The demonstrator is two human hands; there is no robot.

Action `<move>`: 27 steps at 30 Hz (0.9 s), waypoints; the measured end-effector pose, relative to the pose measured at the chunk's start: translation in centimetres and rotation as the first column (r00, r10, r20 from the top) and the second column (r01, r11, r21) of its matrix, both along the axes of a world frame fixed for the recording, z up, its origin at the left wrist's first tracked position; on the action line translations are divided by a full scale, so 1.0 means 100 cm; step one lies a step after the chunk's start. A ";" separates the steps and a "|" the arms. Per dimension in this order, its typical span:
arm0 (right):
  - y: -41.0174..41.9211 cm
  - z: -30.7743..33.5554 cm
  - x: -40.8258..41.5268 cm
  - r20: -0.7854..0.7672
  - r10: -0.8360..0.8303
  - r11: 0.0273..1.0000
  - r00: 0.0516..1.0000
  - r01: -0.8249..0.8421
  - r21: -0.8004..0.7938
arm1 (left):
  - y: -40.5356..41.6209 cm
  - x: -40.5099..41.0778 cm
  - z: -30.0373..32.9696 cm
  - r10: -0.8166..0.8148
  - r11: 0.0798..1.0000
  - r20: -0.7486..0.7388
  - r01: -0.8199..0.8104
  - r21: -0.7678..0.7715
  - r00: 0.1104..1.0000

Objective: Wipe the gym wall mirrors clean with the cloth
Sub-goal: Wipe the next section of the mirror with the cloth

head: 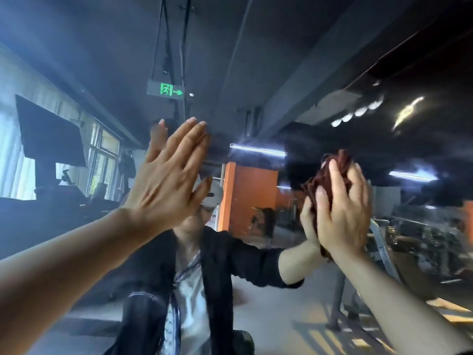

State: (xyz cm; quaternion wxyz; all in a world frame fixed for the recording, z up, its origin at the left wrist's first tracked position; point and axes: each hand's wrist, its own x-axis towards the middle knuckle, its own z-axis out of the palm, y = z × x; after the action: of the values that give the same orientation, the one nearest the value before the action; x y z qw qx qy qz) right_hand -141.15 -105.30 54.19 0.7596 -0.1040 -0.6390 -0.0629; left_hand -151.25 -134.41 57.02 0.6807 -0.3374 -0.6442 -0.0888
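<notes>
The mirror (256,73) carries a flat left hand (163,180) and, right of it, a dark red cloth (330,175).

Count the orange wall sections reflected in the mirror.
2 clearly: one orange pillar at centre, between the left hand and the cloth; one orange sliver at the far right edge. Blur may hide more.

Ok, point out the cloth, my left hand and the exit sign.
cloth (332,172), head view, bunched top
left hand (163,185), head view, back of hand
exit sign (166,89), head view, green pictogram
</notes>
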 end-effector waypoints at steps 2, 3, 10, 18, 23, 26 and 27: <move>0.006 0.019 0.000 -0.079 0.006 0.977 0.997 -0.023 -0.214 | 0.001 -0.003 0.000 0.019 1.000 -0.004 -0.019 0.014 1.000; 0.001 0.032 -0.003 -0.097 -0.003 0.965 0.995 -0.023 -0.259 | 0.003 -0.004 -0.001 0.028 1.000 -0.019 -0.028 0.003 0.999; -0.108 0.089 -0.047 -0.072 -0.036 0.997 0.997 0.040 0.059 | 0.005 -0.008 -0.003 0.031 1.000 -0.056 -0.031 -0.002 0.998; -0.067 0.063 -0.023 0.132 0.017 0.934 0.991 -0.063 0.351 | 0.002 -0.010 -0.003 0.055 0.998 -0.068 -0.056 -0.015 0.996; -0.009 0.083 -0.001 -0.033 0.039 0.999 0.999 -0.040 -0.034 | 0.004 -0.011 -0.004 0.115 0.992 -0.069 -0.118 -0.041 0.991; -0.021 0.108 -0.010 -0.085 -0.008 0.990 0.996 -0.004 -0.144 | 0.006 -0.011 -0.003 0.123 0.992 -0.085 -0.126 -0.026 0.989; -0.034 0.119 -0.016 -0.100 -0.023 0.988 0.995 0.007 -0.153 | 0.007 -0.011 -0.003 0.120 0.992 -0.094 -0.122 -0.021 0.988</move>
State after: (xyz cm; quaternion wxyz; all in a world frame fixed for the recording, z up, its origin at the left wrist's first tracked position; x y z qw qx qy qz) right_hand -142.77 -108.66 66.09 0.7805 -0.1697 -0.6015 -0.0142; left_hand -152.35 -133.72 56.69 0.7093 -0.3104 -0.6325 -0.0233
